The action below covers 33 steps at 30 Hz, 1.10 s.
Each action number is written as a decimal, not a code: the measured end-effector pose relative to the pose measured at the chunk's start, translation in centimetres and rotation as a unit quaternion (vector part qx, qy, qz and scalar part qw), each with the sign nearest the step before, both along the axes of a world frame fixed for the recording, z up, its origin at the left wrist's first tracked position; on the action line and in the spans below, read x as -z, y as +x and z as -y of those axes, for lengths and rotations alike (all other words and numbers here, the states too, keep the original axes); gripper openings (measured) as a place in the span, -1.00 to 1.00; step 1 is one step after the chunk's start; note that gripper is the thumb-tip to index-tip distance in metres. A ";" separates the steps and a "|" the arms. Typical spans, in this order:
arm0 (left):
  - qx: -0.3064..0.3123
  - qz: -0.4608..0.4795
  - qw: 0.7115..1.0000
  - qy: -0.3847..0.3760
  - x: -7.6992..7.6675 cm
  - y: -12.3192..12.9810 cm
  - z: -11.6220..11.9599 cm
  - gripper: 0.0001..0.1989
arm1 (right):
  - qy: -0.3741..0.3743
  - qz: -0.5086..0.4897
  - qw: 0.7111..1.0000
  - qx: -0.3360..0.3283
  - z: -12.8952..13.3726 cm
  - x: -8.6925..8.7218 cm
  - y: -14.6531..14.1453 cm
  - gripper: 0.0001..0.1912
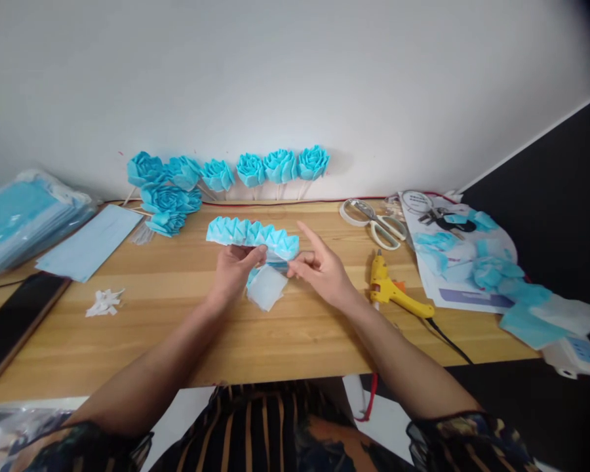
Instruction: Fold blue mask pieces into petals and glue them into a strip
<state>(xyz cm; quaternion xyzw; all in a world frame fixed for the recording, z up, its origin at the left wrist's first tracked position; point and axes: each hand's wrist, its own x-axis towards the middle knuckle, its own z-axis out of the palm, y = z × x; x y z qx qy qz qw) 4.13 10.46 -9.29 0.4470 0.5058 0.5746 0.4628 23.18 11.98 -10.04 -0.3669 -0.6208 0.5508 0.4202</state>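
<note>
A long blue folded strip [253, 235] with a zigzag upper edge is held up over the middle of the table. My left hand [233, 272] pinches its lower edge near the centre, thumb in front. At the strip's right end, my right hand [322, 265] grips the lower corner between thumb and curled fingers, its index finger stretched upward. Below the strip, between my hands, a small stack of white and blue squares [266, 288] lies on the wooden table [177, 347].
Blue paper-like flowers [280, 166] on sticks lean against the wall. A yellow glue gun [398, 295], scissors [386, 229] and a tape roll [351, 213] are right. Left are a phone [17, 321], white scraps [105, 303], blue sheets [93, 242] and a plastic-wrapped pack [29, 216].
</note>
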 end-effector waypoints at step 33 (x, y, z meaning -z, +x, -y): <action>0.116 0.014 0.992 0.041 2.2 1.2 0.6 -0.28 | 0.059 0.031 0.997 0.034 0.5 -0.5 -0.5 -0.37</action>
